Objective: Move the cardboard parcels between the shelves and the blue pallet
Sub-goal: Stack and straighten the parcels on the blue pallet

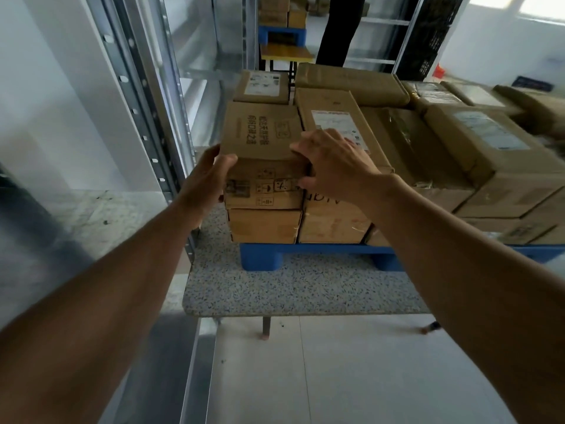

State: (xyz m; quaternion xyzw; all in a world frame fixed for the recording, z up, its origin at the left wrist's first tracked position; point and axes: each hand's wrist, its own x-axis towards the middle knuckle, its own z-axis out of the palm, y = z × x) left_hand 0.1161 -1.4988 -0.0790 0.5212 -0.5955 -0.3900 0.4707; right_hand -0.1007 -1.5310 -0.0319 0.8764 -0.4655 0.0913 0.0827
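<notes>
A brown cardboard parcel [263,142] with black printed characters sits on top of another parcel [264,226] at the left front corner of the blue pallet [260,255]. My left hand [208,179] grips its left side with the thumb on the front top edge. My right hand [333,162] grips its right top corner, fingers curled over the edge. Several more parcels [486,148] fill the pallet to the right and behind. The metal shelves [146,102] stand just left of the pallet.
The pallet rests on a speckled grey table [293,292] with thin legs. A person in dark trousers [339,29] stands behind. A second blue pallet [281,33] with boxes sits on a yellow table further back. Grey tiled floor lies below.
</notes>
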